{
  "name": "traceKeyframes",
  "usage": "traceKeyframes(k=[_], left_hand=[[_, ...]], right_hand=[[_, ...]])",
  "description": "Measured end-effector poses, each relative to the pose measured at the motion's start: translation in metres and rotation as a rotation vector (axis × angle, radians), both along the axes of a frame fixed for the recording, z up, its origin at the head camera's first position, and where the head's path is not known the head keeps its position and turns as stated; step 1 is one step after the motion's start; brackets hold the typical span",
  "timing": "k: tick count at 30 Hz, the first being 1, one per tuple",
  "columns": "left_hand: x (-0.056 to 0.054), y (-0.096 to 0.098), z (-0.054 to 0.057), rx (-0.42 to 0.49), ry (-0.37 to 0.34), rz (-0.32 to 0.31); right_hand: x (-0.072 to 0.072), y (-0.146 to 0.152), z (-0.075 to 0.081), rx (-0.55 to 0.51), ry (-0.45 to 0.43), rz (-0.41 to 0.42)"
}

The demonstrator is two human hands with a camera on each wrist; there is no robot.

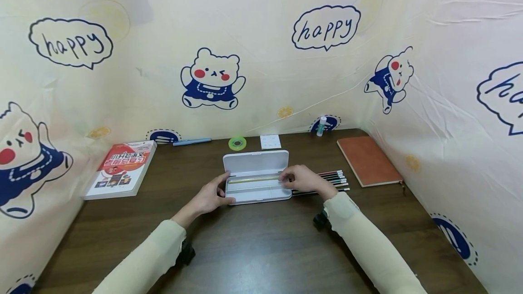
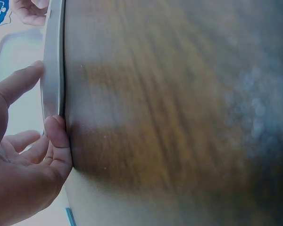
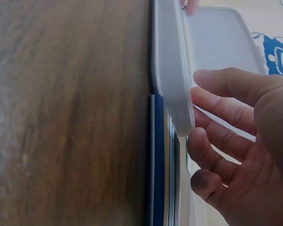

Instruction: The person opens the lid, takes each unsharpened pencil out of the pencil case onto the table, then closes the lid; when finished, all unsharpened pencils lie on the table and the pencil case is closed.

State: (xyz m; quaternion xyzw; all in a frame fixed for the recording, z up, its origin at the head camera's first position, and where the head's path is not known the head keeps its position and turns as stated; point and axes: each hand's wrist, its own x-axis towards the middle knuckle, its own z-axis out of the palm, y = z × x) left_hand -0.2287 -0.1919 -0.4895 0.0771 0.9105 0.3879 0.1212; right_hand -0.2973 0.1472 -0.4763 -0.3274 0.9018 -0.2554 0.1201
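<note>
A white pencil case (image 1: 261, 196) lies on the table with its lid (image 1: 256, 163) raised at the back. Inside it, a yellowish pencil (image 1: 255, 179) lies lengthwise. My left hand (image 1: 210, 196) grips the left end of the case, its fingers at the wall and rim. Over the right end, my right hand (image 1: 300, 179) has bent fingers reaching inside the rim, close to the pencil's right end. The case wall hides those fingertips in the right wrist view, so whether they pinch the pencil is unclear. Several dark-bodied pencils (image 1: 337, 178) lie side by side, right of the case.
A red-and-white book (image 1: 122, 169) lies at the left, a brown notebook (image 1: 369, 161) at the right. Along the back are a blue pen (image 1: 192, 141), green tape (image 1: 237, 143), a pale paper pad (image 1: 270, 141) and a glue stick (image 1: 321, 126). Printed cloth walls surround the table.
</note>
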Motion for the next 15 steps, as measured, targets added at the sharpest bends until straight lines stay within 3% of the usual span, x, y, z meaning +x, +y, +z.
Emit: traceKeyframes(k=[15], left_hand=[[0.001, 0.0, -0.001, -0.003, 0.03, -0.012]], right_hand=[[0.0, -0.013, 0.003, 0.105, -0.034, 0.014]])
